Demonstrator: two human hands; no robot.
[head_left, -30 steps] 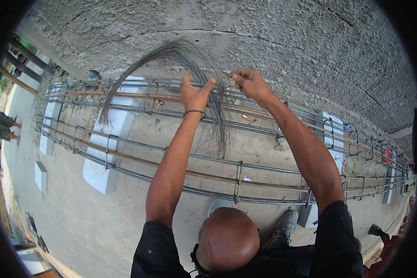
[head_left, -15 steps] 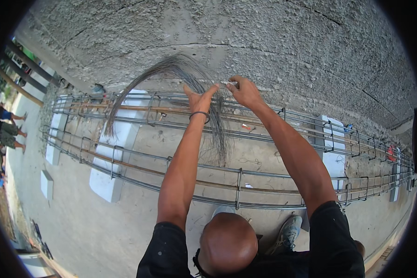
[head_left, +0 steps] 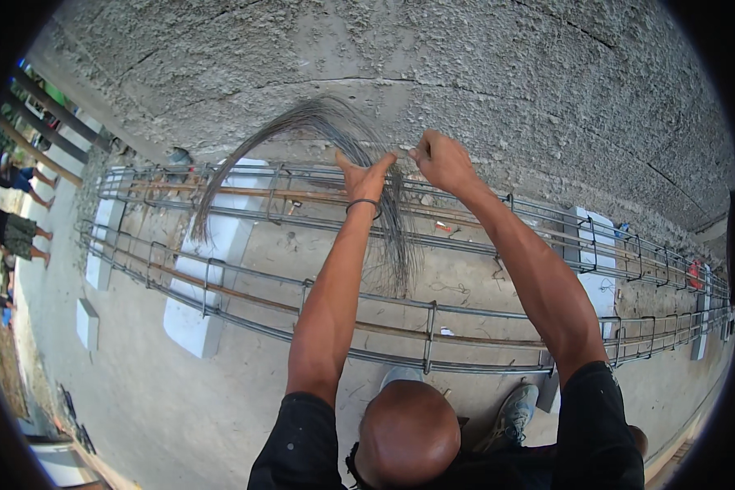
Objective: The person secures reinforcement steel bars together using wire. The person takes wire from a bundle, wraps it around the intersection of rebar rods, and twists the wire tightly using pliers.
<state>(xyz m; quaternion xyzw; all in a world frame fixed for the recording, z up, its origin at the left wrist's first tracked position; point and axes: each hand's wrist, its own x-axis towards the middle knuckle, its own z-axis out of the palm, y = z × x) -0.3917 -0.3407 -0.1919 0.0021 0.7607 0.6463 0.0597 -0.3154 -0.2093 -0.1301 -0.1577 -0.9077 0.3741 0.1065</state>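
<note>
Both hands have drawn closer since a moment ago: the left hand (head_left: 368, 177) grips the wire bundle (head_left: 335, 135) at twelve o'clock, the right hand (head_left: 441, 159) pinching strands just beside it. The strands' lower ends blur against the rebar cage (head_left: 245, 282) at six o'clock.

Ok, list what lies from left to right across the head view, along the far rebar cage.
White concrete support block → arched bundle of thin grey tie wire → left hand → right hand → second white block under the steel rebar cage → small red object at the far right.
</note>
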